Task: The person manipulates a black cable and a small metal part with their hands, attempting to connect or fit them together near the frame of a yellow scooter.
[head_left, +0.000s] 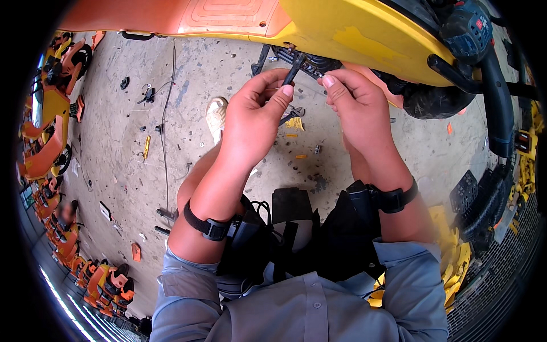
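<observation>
left hand (255, 117) pinches black bar (293, 70) near panel edge (364, 60), floor (134, 191) below.

Grey conc. floor (131, 199), stained & littered
Blk cable (166, 131) L of fingers (279, 100); yel. strip (147, 147) & blk bits (147, 96) farther L. Wrench-like tool (289, 117), yel. scraps (301, 157) & sm. metal pc. (317, 149) below fingers; orange pc. (136, 252) well apart, lower L.

Bright, fairly even light covers the concrete floor (125, 182), with soft shadow near its middle; white light strips (56, 295) glare at lower left. Fisheye distortion curves the outer edges (corners fall to black), and haze veils some yellow parts (456, 262).
</observation>
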Demonstrator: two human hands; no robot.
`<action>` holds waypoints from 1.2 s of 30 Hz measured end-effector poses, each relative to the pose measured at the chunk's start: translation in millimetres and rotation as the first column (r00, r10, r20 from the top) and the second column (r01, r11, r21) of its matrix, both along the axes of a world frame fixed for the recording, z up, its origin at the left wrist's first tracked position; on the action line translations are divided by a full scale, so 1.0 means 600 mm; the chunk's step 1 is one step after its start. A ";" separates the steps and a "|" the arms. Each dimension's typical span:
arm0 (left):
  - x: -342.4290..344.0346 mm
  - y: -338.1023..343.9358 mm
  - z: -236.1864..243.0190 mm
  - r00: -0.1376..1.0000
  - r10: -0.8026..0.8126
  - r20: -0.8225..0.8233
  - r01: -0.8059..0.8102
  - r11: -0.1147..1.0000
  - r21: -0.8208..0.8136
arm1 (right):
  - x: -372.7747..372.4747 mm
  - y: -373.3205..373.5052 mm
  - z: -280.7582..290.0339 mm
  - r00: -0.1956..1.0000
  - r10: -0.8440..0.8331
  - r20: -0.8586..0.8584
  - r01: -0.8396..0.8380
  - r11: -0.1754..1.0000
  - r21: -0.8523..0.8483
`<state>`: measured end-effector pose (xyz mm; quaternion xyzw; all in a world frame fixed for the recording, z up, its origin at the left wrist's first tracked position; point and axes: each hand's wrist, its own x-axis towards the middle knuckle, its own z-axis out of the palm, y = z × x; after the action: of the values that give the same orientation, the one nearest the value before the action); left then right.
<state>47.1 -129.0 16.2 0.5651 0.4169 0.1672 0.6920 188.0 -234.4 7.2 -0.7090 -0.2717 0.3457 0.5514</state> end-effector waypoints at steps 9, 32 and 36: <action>-0.002 0.002 -0.002 1.000 -0.001 0.004 0.001 1.000 0.027 | 0.012 -0.003 0.004 0.996 0.065 -0.066 -0.068 0.997 -0.048; -0.009 0.004 -0.003 0.996 0.027 0.084 -0.036 0.993 0.110 | 0.013 0.005 0.021 0.918 0.087 -0.386 -0.091 0.996 0.007; -0.011 0.005 -0.003 0.997 0.026 0.078 -0.035 0.993 0.109 | 0.000 0.002 0.007 0.969 0.105 -0.223 -0.103 0.994 0.020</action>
<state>40.3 -125.9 14.3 0.5893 0.3888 0.2220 0.6725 188.0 -233.1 11.1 -0.6479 -0.2460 0.4509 0.5625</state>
